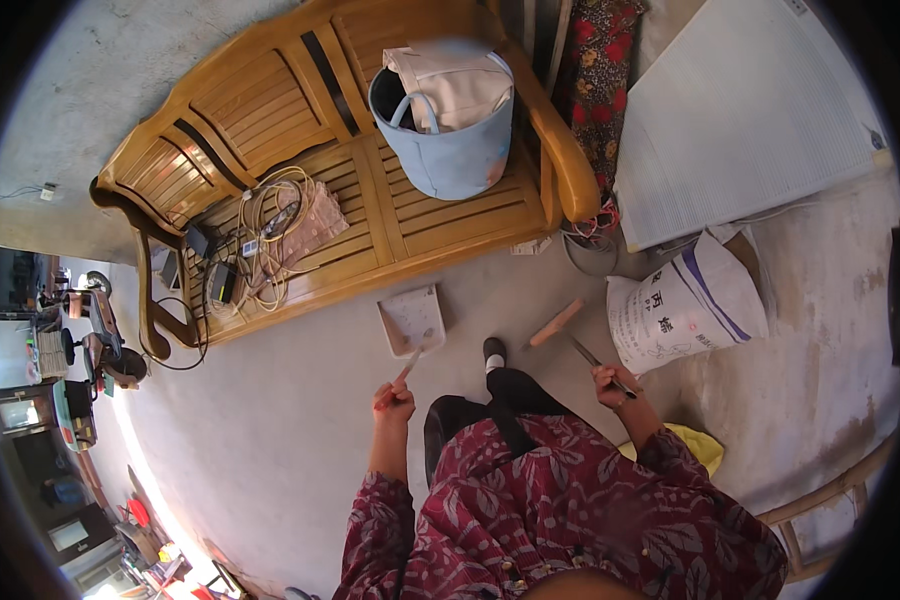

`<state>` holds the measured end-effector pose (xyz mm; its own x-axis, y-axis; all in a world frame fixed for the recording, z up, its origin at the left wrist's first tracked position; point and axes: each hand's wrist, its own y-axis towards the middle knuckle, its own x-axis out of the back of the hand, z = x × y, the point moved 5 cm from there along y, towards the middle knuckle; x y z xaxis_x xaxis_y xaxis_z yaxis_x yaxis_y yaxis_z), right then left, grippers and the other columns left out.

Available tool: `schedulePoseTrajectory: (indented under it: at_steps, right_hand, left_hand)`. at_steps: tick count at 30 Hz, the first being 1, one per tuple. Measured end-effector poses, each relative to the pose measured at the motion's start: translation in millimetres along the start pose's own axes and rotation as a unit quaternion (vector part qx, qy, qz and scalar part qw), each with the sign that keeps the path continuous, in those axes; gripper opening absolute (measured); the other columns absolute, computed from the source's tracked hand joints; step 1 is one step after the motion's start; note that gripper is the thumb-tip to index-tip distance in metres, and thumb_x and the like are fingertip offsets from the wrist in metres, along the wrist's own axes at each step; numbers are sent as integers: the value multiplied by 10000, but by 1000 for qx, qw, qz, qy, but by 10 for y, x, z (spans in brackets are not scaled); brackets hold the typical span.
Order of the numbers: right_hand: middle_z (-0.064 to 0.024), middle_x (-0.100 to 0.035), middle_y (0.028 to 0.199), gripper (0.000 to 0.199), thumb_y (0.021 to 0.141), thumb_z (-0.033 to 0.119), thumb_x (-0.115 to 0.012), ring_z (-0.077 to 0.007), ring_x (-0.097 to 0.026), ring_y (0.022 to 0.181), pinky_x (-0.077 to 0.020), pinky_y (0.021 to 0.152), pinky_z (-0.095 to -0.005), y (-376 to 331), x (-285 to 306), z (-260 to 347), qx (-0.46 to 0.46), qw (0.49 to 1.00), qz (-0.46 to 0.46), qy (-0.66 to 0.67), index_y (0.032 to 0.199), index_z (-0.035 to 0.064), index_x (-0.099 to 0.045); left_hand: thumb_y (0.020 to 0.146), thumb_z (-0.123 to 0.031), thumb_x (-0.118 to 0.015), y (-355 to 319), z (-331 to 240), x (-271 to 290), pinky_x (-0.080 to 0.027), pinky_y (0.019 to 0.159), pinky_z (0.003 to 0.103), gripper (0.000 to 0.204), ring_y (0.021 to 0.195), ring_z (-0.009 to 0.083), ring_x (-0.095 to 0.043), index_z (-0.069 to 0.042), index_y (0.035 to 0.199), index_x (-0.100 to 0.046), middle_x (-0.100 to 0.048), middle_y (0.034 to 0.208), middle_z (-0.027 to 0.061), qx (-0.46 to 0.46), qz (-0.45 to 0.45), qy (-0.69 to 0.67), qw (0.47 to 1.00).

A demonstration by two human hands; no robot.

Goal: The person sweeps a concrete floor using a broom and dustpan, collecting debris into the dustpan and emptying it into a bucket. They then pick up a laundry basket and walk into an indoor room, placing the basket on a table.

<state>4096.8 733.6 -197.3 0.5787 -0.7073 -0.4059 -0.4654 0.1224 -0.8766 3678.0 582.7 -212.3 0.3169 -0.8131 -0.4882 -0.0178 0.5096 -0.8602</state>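
My left hand (394, 402) is closed round the handle of a pale dustpan (397, 318), whose pan rests on the grey floor in front of the bench. My right hand (614, 385) grips the dark handle of a broom (557, 322). The broom's orange-brown head is low near the floor, between the dustpan and a white woven sack (670, 320). Head and pan are apart. One dark shoe (494, 350) of mine shows between the two tools. Whatever lies in the pan is too small to make out.
A slatted wooden bench (365, 250) spans the far side, bearing a blue basket (445, 165) with beige cloth and tangled cables (270, 235). A grey cap-like thing (588, 255) lies by its right end. A white ribbed panel (750, 120) leans right. Yellow bag (705, 447) and wooden frame (790, 545) sit near right.
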Motion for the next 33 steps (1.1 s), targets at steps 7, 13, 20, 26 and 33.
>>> schedulePoseTrajectory:
  at_steps: [7, 13, 20, 26, 33]
  right_hand:
    - [34, -475, 496, 73, 776, 75, -460, -76, -487, 408, -415, 394, -186, 432, -838, -62, -36, 999, -16, 12, 733, 18, -476]
    - [19, -493, 532, 107, 786, 70, -463, -79, -508, 423, -416, 400, -193, 805, -1388, -295, -20, 999, -29, 8, 690, 28, -485]
    - [-10, -474, 506, 232, 843, 98, -401, -115, -504, 446, -442, 395, -220, 1430, -1906, -319, 18, 990, -17, 139, 635, 28, -476]
    - [-65, -521, 541, 290, 864, 151, -355, -148, -475, 420, -454, 387, -234, 1718, -2735, -365, 128, 959, 4, 253, 678, -2, -517]
    - [-117, -538, 567, 230, 855, 100, -411, -154, -486, 410, -469, 383, -224, 1680, -3079, -233, 131, 914, -58, 381, 705, -18, -540]
  left_hand:
    - [791, -100, -402, 417, 56, -597, -327, 408, 217, 150, 475, 110, -396, 13, 875, -454, -459, 638, 31, 0, -20, 93, 995]
    - [810, -139, -406, 420, 122, -843, -370, 423, 207, 354, 482, 107, -413, 70, 1094, -375, -461, 652, 22, 54, 9, 103, 993]
    - [805, -142, -424, 357, 11, -657, -377, 424, 219, 251, 497, 118, -431, 12, 1003, -424, -479, 677, 32, 100, -5, 140, 985]
    - [808, -170, -455, 330, -12, -753, -385, 434, 228, 193, 503, 131, -451, -3, 904, -467, -517, 738, 63, 97, 8, 152, 984]
    - [814, -275, -475, 316, -20, -853, -392, 447, 221, 302, 534, 131, -482, -8, 949, -512, -582, 868, 108, 47, 35, 197, 979]
